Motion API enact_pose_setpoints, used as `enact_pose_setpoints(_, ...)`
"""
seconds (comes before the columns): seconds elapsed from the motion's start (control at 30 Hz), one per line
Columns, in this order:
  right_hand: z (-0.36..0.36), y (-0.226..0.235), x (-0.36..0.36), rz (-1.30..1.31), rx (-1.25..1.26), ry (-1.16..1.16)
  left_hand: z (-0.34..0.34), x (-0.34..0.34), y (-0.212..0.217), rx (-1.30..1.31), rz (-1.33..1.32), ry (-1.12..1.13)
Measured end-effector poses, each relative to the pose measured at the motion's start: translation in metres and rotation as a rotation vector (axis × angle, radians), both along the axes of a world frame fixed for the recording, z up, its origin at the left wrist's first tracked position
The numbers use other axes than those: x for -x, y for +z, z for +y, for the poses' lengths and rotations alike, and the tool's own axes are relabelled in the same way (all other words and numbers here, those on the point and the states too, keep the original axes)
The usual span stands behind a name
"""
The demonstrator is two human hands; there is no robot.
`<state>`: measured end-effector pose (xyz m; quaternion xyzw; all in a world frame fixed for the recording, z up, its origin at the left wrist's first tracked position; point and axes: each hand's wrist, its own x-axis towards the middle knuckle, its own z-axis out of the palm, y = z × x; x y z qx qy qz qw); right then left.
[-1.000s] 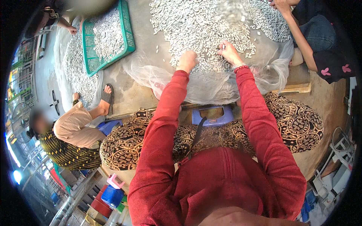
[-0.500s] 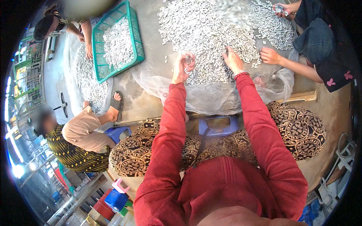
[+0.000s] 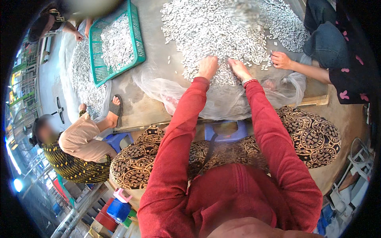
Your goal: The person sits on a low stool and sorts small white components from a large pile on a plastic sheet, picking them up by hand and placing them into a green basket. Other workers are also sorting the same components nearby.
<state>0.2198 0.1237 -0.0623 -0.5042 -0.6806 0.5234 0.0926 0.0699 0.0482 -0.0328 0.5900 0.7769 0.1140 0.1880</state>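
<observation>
A wide heap of small silver metal pieces (image 3: 214, 31) lies before me. My left hand (image 3: 208, 67) is at the heap's near edge, its back up and its fingers curled down among the pieces; what they grip is hidden. Close by on its right, my right hand (image 3: 239, 70) reaches into the same edge, fingers bent together and tips down at the pieces. I cannot make out what is between them. Under the heap's near side a sheer whitish net (image 3: 222, 105) lies bunched.
A green plastic basket (image 3: 141, 51) of silver pieces stands left, beside another heap (image 3: 81, 75). A co-worker's hand (image 3: 281, 60) rests at the heap's right edge. Other people sit left, one with a sandalled foot (image 3: 116, 107) near. A blue stool (image 3: 226, 133) is by my knees.
My left hand, raised with pieces in its fingers before, has come down and right into the heap. My right hand has drawn slightly left and nearer. A co-worker's upper-right hand has left view.
</observation>
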Motion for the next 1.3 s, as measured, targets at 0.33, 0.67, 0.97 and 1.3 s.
enact_pose_setpoints(0.33, 0.035, 0.030, -0.023, 0.169, 0.191, -0.117, -0.008, 0.025, 0.009, -0.183, -0.899, 0.436)
enact_pose_setpoints(0.67, 0.033, 0.043, -0.033, 0.859, 0.912, -0.253, 0.014, 0.014, 0.045, -0.016, -1.341, 0.478)
enact_pose_setpoints(0.97, 0.041, 0.046, -0.030, 0.675, 0.749, -0.171, 0.035, -0.014, -0.008, 0.086, -0.011, 0.207)
enact_pose_setpoints(1.3, -0.004, 0.011, 0.002, -0.327, -0.194, 0.177, -0.030, 0.056, 0.074, -0.283, -2.123, 0.350)
